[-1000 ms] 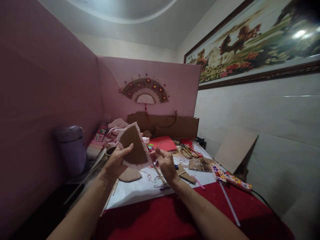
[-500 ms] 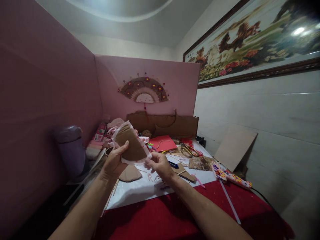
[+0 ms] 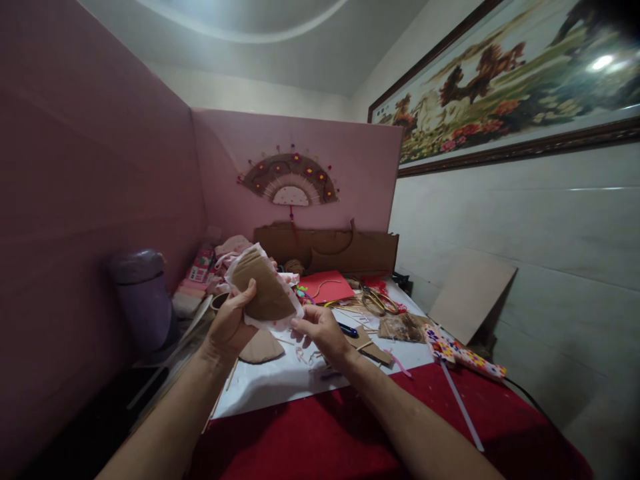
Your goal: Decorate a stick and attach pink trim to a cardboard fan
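Note:
My left hand (image 3: 231, 325) grips a brown cardboard piece (image 3: 267, 293) at its left side, thumb on the bare face and the other fingers mostly hidden behind. White cloth with pinkish spots (image 3: 257, 323) borders the cardboard and sticks out past its edges. At the lower right corner, the thumb and fingers of my right hand (image 3: 323, 331) pinch the edge of this cloth. Both hands hold the piece tilted above the white-covered part of the table. Below it lies a rounded cardboard piece (image 3: 263, 348).
Gold-handled scissors (image 3: 377, 301), red paper (image 3: 327, 287), a dark blue pen-like tool (image 3: 347, 329) and thin sticks lie behind. A flower-patterned glue gun (image 3: 465, 353) with a glue stick is at right. A decorated fan (image 3: 293, 177) hangs on the pink panel; a purple bin (image 3: 143, 300) stands left.
The view has shifted very slightly. Both hands keep nearly the same grip, and the cloth edge at the right hand looks a little lifted.

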